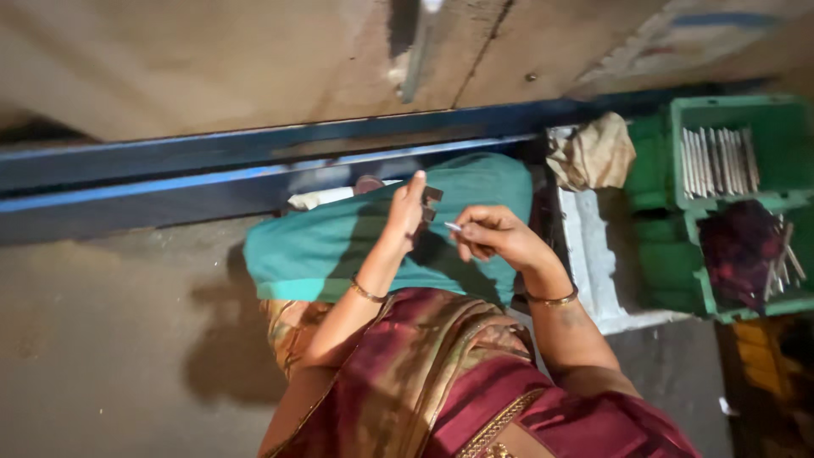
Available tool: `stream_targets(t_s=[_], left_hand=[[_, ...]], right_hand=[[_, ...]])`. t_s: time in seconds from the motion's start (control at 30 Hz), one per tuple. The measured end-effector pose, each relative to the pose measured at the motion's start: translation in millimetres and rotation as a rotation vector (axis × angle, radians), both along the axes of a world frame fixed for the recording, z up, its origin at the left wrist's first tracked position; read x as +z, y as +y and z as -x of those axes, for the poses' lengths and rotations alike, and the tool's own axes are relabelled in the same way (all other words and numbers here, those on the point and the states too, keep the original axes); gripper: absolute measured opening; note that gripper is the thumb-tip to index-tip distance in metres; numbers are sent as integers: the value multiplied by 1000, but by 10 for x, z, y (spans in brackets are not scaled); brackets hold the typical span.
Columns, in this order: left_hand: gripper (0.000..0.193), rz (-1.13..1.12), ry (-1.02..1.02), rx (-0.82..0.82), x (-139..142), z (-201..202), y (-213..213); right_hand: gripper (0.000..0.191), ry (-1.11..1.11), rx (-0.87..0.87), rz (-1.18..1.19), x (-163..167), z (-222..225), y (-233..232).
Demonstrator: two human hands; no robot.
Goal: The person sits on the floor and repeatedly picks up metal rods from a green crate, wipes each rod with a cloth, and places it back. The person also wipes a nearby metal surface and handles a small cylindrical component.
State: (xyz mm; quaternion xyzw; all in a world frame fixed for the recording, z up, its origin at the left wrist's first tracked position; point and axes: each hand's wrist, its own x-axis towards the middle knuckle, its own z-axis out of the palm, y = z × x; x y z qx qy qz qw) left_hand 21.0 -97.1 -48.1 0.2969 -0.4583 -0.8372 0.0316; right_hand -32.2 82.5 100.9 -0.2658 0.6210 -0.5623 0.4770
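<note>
**Small dark pieces worked over the lap**

Maroon sari folds lie nearest, a teal cloth (339, 246) beyond. Left hand (405, 212) pinches small dark pieces (431, 203); right hand (492, 236), fingers curled, grips a thin pale stick (452, 226) just beside. Likely mid-assembly; joining needs fine alignment. Green crates (729, 203) crowd the right, blue beam (212, 170) far; left floor open.

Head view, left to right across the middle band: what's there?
Bare concrete floor → teal cloth → left hand → right hand holding a thin white stick → white block → crumpled beige cloth → green crate with white sticks.
</note>
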Motion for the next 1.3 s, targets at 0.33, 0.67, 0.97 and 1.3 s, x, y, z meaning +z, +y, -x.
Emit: stream_targets(t_s=[0.33,0.67,0.97,1.3], left_hand=[[42,448,175,-386,323,108,540],[36,128,409,-597,144,821,1530],[34,264,419,-640,-45,1015,1675],[27,23,396,-643,-187,1227,1687]], right_hand=[[27,627,-343,-259,4,213,326],[25,232,-737,-166,-761,902,1851],[33,633,-925,-673,-1506,1235,2737],[36,272,-855,-161,-501,1600,2841]])
